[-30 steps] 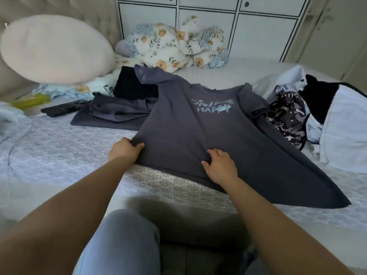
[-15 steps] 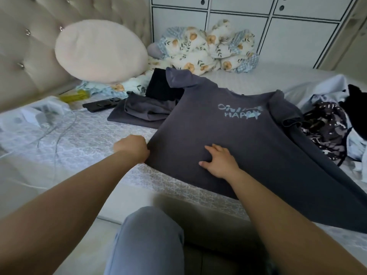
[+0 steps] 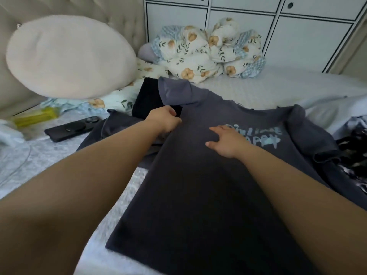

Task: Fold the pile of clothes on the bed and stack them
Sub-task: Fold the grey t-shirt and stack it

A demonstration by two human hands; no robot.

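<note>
- We see the dark grey cotton T-shirt with pale blue lettering [image 3: 198,185] spread face-up on the patterned white bed [image 3: 39,161], its hem nearest us.
- Our right hand [image 3: 226,141] lies on the chest, fingers relaxed and released, holding nothing.
- Our left hand [image 3: 164,121] has its grip curled round the shirt's left edge below the sleeve.
- We judge the fabric soft, light and limp; take it by seams or shoulders.
- Farther left lie folded dark garments [image 3: 147,104] and a black phone [image 3: 73,129].
</note>
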